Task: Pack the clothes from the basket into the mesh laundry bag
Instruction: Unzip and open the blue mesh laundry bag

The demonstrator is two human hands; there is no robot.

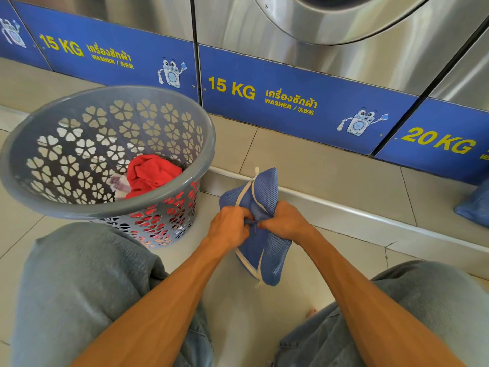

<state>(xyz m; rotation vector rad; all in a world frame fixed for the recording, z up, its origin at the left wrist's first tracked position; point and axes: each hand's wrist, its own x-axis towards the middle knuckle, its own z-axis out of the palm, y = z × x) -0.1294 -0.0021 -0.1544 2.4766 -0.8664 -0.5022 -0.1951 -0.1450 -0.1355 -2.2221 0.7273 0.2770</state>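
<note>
A blue mesh laundry bag (264, 192) with white zip trim stands on the floor tiles between my knees. My left hand (229, 226) and my right hand (284, 221) both pinch it at its middle, fingertips almost touching. To the left stands a grey plastic basket (87, 205) with flower-shaped holes. A red garment (152, 173) lies in its bottom, with a pale patterned cloth (119, 182) beside it.
Steel washing machines with blue panels (291, 102) line the wall ahead. A raised tiled step (344, 205) runs in front of them. Another blue mesh bag (475, 205) lies at the right edge. My knees in grey trousers (79, 287) flank the floor space.
</note>
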